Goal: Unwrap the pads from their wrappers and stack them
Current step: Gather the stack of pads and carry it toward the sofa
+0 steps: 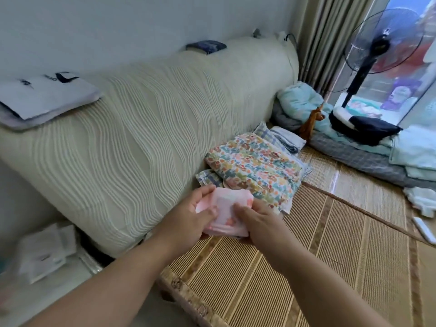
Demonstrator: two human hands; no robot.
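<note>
I hold a pink wrapped pad (225, 208) with both hands above the near edge of the bamboo mat (318, 256). My left hand (191, 218) grips its left side, with the thumb on top and the fingers behind. Pinching the right side is my right hand (257, 223), its thumb pressed on the wrapper's front. The wrapper is soft pink with a paler patch in the middle, and the pad inside is hidden. No unwrapped pads or stack are visible.
A cream ribbed headboard (153, 128) runs along the left. A folded floral blanket (257, 166) lies just beyond my hands. Bedding (354, 138) and a standing fan (368, 57) are at the far right. White papers (44, 251) lie at the lower left, a white remote (424, 230) at right.
</note>
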